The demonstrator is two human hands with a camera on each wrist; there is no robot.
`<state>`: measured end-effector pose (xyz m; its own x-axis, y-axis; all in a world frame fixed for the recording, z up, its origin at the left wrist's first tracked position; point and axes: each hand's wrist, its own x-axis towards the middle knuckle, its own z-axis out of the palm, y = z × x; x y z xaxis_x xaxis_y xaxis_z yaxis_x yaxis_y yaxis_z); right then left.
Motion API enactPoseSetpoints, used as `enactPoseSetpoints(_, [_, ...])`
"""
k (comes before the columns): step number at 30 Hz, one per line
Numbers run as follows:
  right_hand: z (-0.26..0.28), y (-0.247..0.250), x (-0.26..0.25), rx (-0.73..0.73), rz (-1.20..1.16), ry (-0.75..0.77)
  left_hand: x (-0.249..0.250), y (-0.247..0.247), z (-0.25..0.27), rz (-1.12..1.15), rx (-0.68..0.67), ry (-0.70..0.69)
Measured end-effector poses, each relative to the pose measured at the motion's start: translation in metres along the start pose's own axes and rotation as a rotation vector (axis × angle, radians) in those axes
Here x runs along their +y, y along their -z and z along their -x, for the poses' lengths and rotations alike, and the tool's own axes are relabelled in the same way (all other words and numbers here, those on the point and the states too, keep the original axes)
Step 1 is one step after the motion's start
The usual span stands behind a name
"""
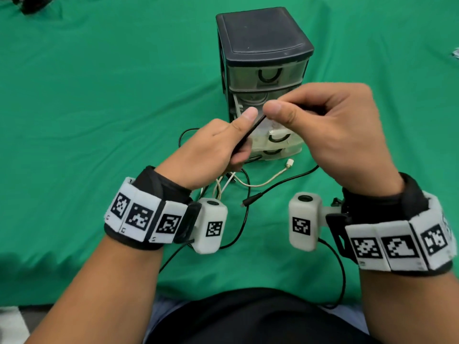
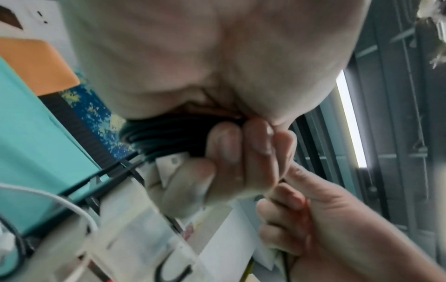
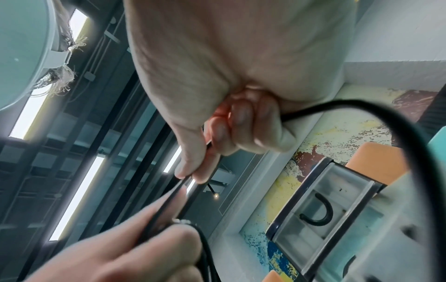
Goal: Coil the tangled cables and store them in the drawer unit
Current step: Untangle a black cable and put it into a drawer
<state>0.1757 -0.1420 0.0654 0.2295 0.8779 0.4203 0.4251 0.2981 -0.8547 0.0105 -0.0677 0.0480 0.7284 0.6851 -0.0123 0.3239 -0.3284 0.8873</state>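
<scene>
Both hands are raised in front of the black drawer unit (image 1: 263, 38). My left hand (image 1: 223, 145) grips a bundle of black cable (image 1: 252, 129); in the left wrist view its coiled turns (image 2: 166, 135) show under the curled fingers (image 2: 224, 145). My right hand (image 1: 323, 125) pinches the same black cable (image 3: 386, 118) between thumb and fingers just right of the left thumb. One lower clear drawer (image 1: 278, 139) stands pulled out behind the hands. A white cable (image 1: 270, 178) and more black cable (image 1: 280, 183) lie tangled on the green cloth below.
The green cloth (image 1: 99, 120) covers the table all around. A dark object (image 1: 29, 4) lies at the far left corner. Thin black leads run from the wrist cameras (image 1: 211, 224) toward my body.
</scene>
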Motion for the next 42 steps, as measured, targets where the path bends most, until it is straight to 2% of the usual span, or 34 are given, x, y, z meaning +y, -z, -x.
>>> enactPoseSetpoints(5, [-0.004,-0.006,0.006,0.095,-0.117,-0.024,0.013,-0.009,0.007,0.240,-0.110,-0.085])
enactPoseSetpoints(10, [-0.003,-0.018,0.012,0.033,-0.178,-0.056,0.023,-0.010,0.010,0.544,-0.158,-0.205])
enactPoseSetpoints(14, [-0.001,-0.036,0.013,-0.075,-0.193,-0.014,0.032,-0.008,0.010,0.785,-0.073,-0.352])
enactPoseSetpoints(17, [0.002,-0.042,0.012,-0.186,-0.149,-0.036,0.041,-0.007,0.013,0.837,0.046,-0.459])
enactPoseSetpoints(21, [0.008,-0.044,0.007,-0.331,-0.005,-0.086,0.042,0.004,0.010,0.724,0.245,-0.523])
enactPoseSetpoints(24, [0.009,-0.039,0.005,-0.361,0.086,-0.091,0.035,0.008,0.006,0.495,0.419,-0.532])
enactPoseSetpoints(27, [0.010,-0.034,0.001,-0.413,0.167,-0.094,0.021,0.009,0.003,0.237,0.556,-0.491])
enactPoseSetpoints(30, [0.011,-0.032,-0.002,-0.445,0.200,-0.065,0.011,0.006,0.002,-0.018,0.597,-0.411])
enactPoseSetpoints(34, [0.012,-0.033,-0.001,-0.471,0.272,0.013,0.006,-0.002,0.001,-0.261,0.551,-0.302])
enactPoseSetpoints(38, [0.008,-0.026,0.006,-0.427,0.224,0.011,0.000,-0.004,-0.001,-0.386,0.337,-0.079])
enactPoseSetpoints(42, [0.005,-0.021,0.014,-0.353,0.185,-0.004,0.000,-0.004,-0.002,-0.402,0.158,0.036])
